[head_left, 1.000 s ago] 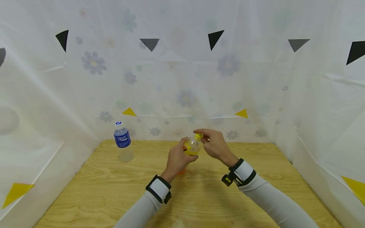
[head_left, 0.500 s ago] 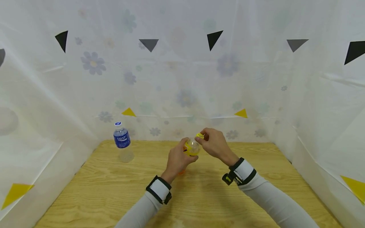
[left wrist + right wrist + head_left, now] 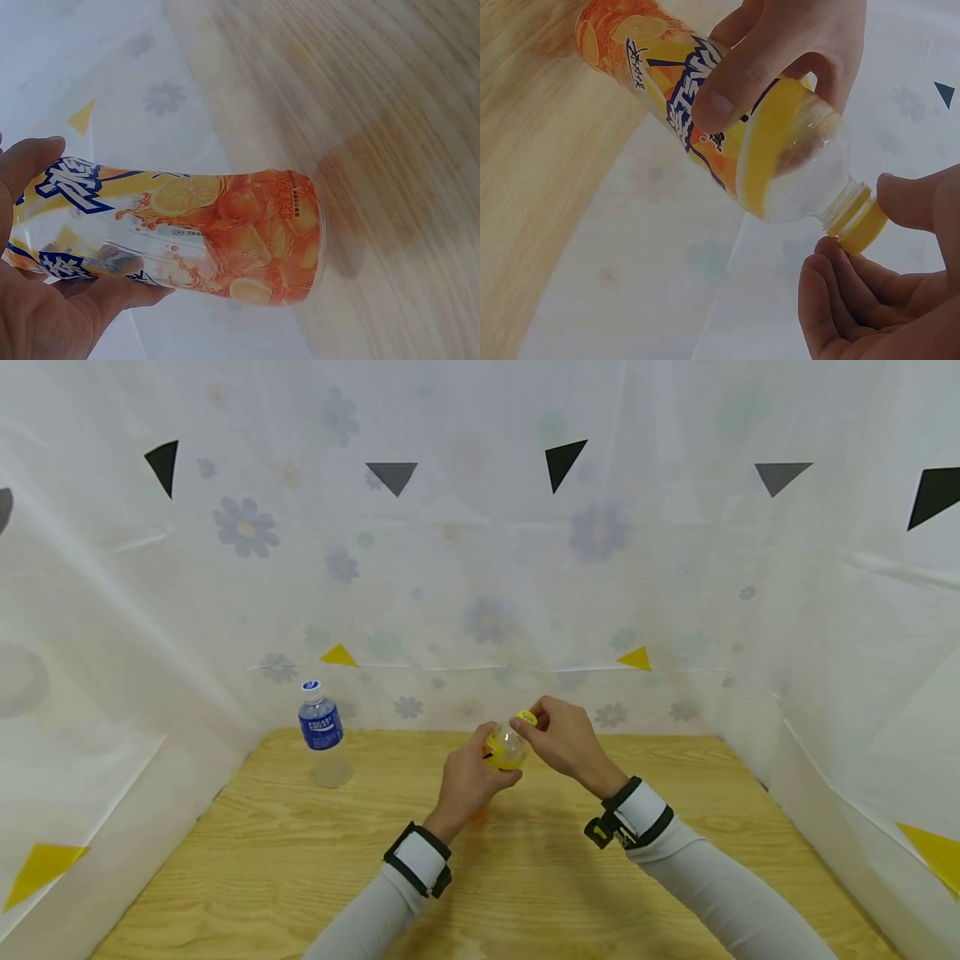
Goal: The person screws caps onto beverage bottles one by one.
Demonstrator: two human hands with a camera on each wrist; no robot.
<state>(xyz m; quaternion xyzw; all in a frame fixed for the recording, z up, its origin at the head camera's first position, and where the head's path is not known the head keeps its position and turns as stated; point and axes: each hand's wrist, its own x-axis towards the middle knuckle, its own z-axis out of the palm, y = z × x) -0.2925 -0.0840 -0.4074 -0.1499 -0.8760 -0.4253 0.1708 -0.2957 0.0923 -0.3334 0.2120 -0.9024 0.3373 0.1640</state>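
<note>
A clear plastic drink bottle [image 3: 504, 750] with a yellow and orange label is held tilted above the wooden table [image 3: 525, 893]. My left hand [image 3: 483, 760] grips its body, thumb across the label [image 3: 712, 105]. My right hand [image 3: 534, 725] pinches the yellow cap [image 3: 527, 718], which sits on the neck [image 3: 859, 221]. In the left wrist view the bottle's orange bottom end [image 3: 255, 240] points toward the table, and its shadow lies on the wood. The bottle looks empty.
A small water bottle [image 3: 321, 731] with a blue label and cap stands upright at the table's back left. White flowered sheeting [image 3: 480, 568] with triangle markers walls the table at the back and on both sides.
My right hand's fingers have curled in closer on the yellow cap and shifted slightly. The left hand and the bottle have stayed nearly in place.
</note>
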